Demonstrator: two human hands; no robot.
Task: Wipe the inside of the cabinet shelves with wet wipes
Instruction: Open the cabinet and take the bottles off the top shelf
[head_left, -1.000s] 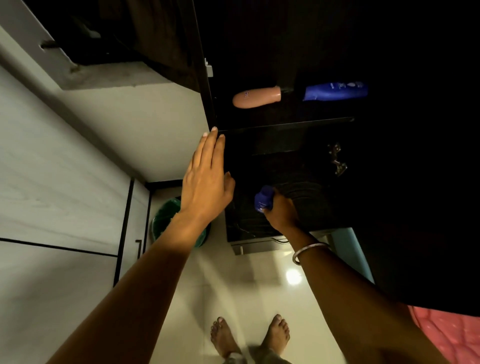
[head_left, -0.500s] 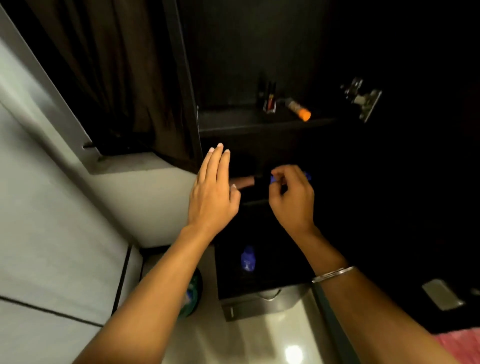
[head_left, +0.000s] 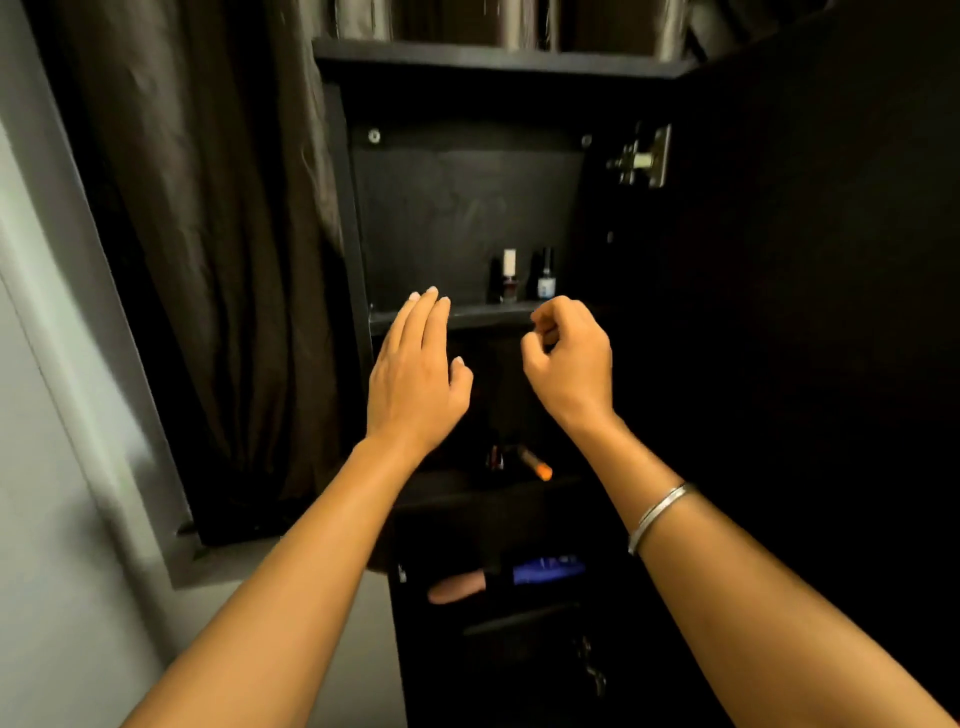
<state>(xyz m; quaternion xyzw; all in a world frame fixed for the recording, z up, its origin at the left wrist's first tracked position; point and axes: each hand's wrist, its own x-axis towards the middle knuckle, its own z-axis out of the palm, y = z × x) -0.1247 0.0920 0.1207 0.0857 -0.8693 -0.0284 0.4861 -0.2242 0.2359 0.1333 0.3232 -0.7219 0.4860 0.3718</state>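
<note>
Your cabinet (head_left: 467, 208) stands open in front of you, black inside and out, its door (head_left: 805, 312) swung to the right on a metal hinge (head_left: 641, 156). The shelves run down in a column: the top shelf (head_left: 462, 315) holds small nail polish bottles (head_left: 524, 278) standing upright at the back right; the next shelf down (head_left: 483, 488) has an orange-tipped tube (head_left: 535, 462) lying on it; lower still lie a pink tube (head_left: 457, 590) and a blue tube (head_left: 548, 567), end to end. No wipe shows anywhere in view (the shelves are too dark to judge how clean they are).

Your left hand (head_left: 415, 374) is flat and released, fingers straight and together, their tips at the top shelf's front edge. Your right hand (head_left: 569, 358) is loosely clenched just beside it; whether it pinches something, you cannot tell. A bangle (head_left: 657, 514) sits on your right wrist.

A dark curtain (head_left: 208, 234) hangs left of the cabinet, against a pale wall (head_left: 47, 467).
</note>
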